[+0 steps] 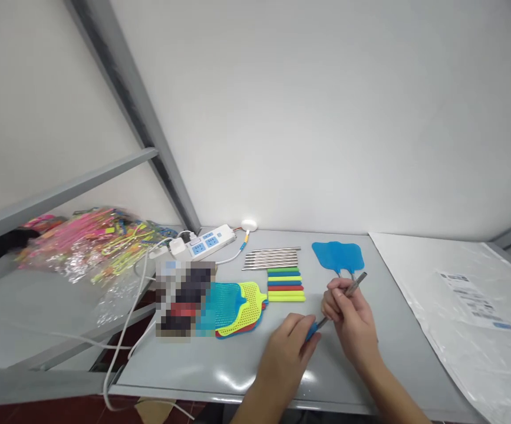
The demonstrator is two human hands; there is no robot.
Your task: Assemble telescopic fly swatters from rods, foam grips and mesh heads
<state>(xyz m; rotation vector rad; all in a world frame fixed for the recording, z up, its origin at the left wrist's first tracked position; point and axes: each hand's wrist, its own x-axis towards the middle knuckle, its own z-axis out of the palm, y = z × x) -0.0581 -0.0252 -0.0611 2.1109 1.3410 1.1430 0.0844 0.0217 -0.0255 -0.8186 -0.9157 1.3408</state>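
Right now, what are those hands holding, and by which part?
A metal rod: the left hand grips the blue piece at its near end; the right hand holds the bare metal toward the far end.

1 view, worn on my head: looks forward and down across the grey table (184, 368) toward the pale wall (308, 118); my left hand (287, 347) and right hand (352, 312) nearer, low, right of centre.

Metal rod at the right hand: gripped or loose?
Gripped: right hand closed around the metal rod, left hand on its blue end.
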